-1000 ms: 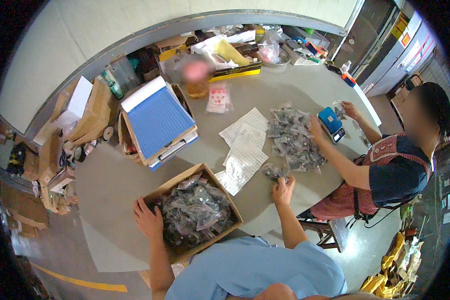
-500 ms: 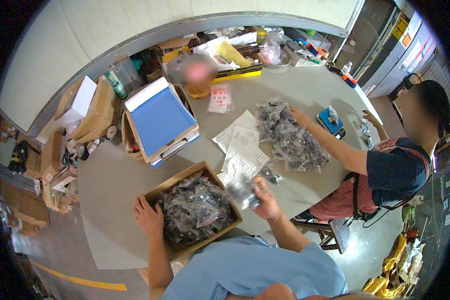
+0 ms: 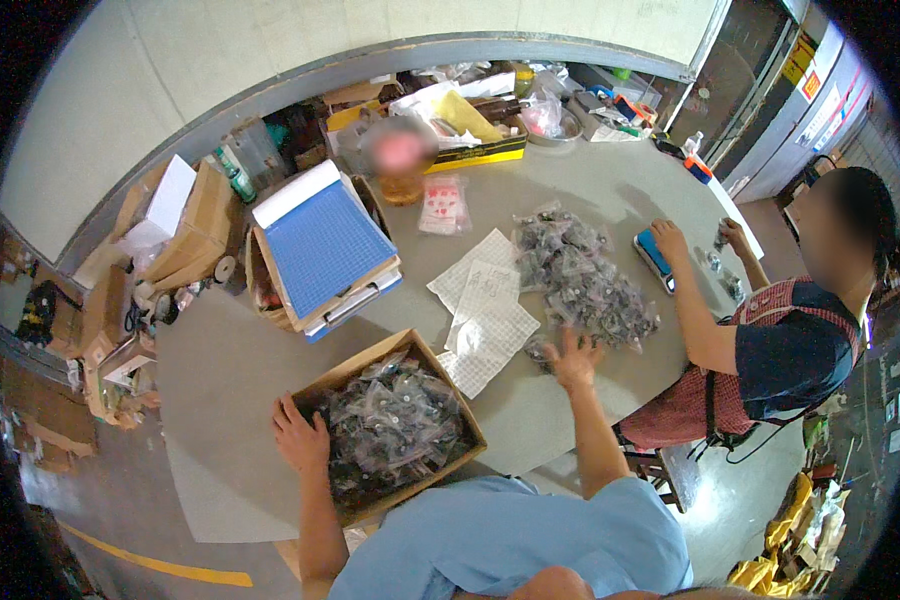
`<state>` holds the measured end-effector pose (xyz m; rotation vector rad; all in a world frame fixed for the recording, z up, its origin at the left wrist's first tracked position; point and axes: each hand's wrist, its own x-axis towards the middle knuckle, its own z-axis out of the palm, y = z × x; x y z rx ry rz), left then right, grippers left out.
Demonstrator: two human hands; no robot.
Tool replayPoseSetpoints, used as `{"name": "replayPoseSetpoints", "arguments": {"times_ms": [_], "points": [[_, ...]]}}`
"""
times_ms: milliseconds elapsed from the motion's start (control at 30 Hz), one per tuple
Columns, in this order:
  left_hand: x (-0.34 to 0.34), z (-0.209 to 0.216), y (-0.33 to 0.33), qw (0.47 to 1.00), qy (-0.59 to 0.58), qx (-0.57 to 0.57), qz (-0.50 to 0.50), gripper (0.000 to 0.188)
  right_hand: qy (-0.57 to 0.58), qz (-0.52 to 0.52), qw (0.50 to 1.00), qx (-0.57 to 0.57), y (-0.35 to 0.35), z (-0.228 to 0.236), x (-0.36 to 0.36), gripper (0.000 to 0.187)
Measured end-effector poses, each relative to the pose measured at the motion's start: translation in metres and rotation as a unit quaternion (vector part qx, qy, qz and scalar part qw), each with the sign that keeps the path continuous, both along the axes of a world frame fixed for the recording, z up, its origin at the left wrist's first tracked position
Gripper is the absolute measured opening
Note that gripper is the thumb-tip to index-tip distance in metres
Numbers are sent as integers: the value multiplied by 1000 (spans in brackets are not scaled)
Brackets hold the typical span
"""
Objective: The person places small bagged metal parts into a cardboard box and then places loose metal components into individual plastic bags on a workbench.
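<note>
A cardboard box (image 3: 457, 400) full of small clear bags with dark parts (image 3: 395, 410) stands at the table's near edge. My left hand (image 3: 302, 437) grips its left wall, the fingers along the outside and the thumb by the rim. My right hand (image 3: 575, 362) is open, fingers spread, at the near end of a heap of similar bags (image 3: 595, 295). A small bag (image 3: 540, 352) lies beside its fingertips, partly hidden. Just left of that hand, several gridded paper sheets (image 3: 485, 310) with handwriting lie on the table.
A co-worker (image 3: 790, 330) sits at the right, one hand over a small blue scale (image 3: 653, 262), the other near several loose bags. Blue clipboards (image 3: 325, 250) rest on another box behind mine. Cartons, a jar of amber liquid (image 3: 400, 188) and clutter line the table's back.
My right hand has moved right and away from me, and the bag it held is gone from it. The co-worker's hand has moved from the heap to the scale.
</note>
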<state>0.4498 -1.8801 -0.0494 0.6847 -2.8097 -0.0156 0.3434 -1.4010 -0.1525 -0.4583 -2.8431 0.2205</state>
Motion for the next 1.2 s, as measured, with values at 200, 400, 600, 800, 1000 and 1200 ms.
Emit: {"name": "replayPoseSetpoints", "arguments": {"times_ms": [200,400,600,800,1000,1200], "points": [[-1,9,4,999,-21,13,22,64,-82,90,992,-30,-46,17,34,48],[2,8,2,1000,0,15,-1,63,-46,82,969,-231,-35,39,41,26],[1,5,3,1000,9,17,4,52,-71,226,662,-712,-125,133,51,18],[4,-2,-16,996,52,58,-34,47,-51,217,886,-406,-96,100,-33,39],[1,5,-5,993,70,87,-45,48,32,-41,998,-18,-24,15,-80,48],[4,2,-5,996,50,71,-27,48,60,25,978,-200,16,-9,-58,36]]}}
